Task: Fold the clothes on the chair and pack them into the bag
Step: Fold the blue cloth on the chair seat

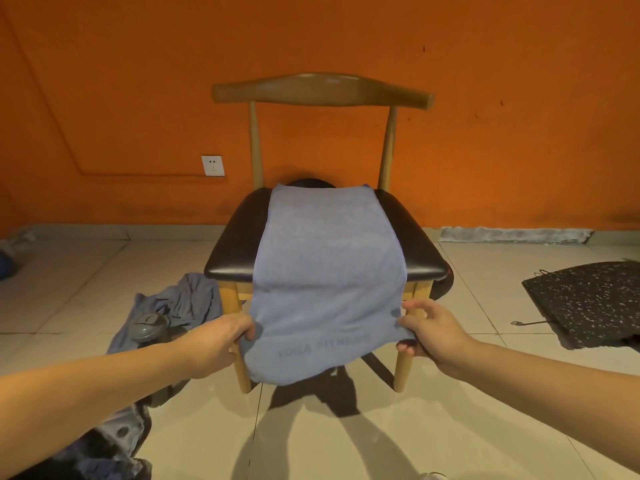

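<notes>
The long blue-grey cloth towel (325, 258) lay along the black-seated wooden chair (407, 237), stretching away toward its back, and the left hand (221, 344) and right hand (433, 330) each pinched one side of its near end.

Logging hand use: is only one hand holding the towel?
No, the left hand and right hand each pinch a side edge of the towel draped over the chair.

Dim warm indoor light, dark shadows fell on the pale tiled floor (415, 427) at lower centre, faint sheen on the black padded chair seat (239, 237), frame edges bowed, details slightly soft.
</notes>
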Demonstrator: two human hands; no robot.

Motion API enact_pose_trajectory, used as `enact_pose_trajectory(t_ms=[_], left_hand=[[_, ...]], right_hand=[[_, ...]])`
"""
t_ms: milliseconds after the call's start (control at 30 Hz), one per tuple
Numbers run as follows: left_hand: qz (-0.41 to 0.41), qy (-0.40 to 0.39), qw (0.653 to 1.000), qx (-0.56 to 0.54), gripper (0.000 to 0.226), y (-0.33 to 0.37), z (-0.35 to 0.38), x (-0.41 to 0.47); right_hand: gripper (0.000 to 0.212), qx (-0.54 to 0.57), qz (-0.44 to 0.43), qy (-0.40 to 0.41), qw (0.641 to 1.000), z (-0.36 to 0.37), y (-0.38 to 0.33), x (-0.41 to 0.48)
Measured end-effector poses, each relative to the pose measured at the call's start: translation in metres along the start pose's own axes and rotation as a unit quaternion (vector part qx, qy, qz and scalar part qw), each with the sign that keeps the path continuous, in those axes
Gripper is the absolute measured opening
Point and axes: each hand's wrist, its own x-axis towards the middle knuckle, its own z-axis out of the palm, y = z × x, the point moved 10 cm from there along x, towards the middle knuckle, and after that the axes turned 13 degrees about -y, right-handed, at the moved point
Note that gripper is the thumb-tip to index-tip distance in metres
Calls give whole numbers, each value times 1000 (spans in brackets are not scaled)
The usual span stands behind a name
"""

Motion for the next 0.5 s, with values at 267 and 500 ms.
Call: enact_pose_trajectory(t_ms=[267,500], left_hand=[[6,106,994,-1,28,20,-37,-14],[-21,115,993,-17,22,26,-51,-18]], right_hand=[[35,162,-70,-69,982,-13,-46,-2],[25,19,-114,-90,989,-11,-73,-9]])
